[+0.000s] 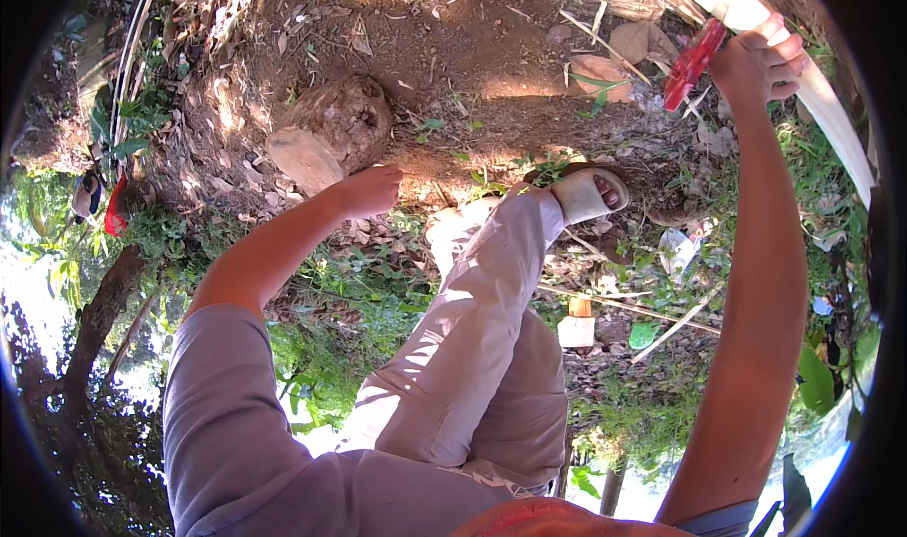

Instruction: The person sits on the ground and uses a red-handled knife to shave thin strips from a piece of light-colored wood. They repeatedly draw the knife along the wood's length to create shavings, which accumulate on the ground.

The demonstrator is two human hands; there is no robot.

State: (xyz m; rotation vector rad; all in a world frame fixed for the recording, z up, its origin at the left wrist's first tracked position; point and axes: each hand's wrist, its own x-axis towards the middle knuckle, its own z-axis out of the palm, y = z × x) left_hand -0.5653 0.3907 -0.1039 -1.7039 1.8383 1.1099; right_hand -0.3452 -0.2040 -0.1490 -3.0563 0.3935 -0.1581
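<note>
My right hand (761, 65) is raised at the upper right, shut on a red-handled tool (693, 62). The tool lies against a long pale stem (831, 112) that runs down the right side. My left hand (368, 190) stretches out at mid-frame, just below a cut tree stump (331, 131) with a pale sawn face. It holds nothing that I can see, and its fingers are too curled and foreshortened to read. My leg in light trousers (482, 310) reaches forward between the arms and ends in a sandalled foot (590, 192).
Reddish soil (453, 55) carries dry leaves, sticks and patches of green weeds. A small white block (576, 330) lies by my knee. A red object (114, 208) and a dark one (87, 193) lie at the far left. A thin trunk (104, 301) stands lower left.
</note>
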